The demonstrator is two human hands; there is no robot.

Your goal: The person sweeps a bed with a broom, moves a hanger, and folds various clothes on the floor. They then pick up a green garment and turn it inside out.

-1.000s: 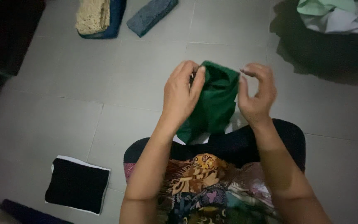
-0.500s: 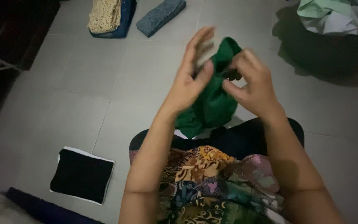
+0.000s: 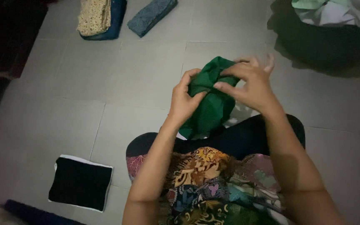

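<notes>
Having drawn together since a moment ago, the left hand (image 3: 185,102) and right hand (image 3: 250,85) are both gripping the bunched green cloth (image 3: 211,102) above the lap, gathering it tighter.

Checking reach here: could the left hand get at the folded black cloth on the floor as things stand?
Probably yes: the left hand grips the green cloth, but bare floor lies between it and the folded black cloth.
</notes>
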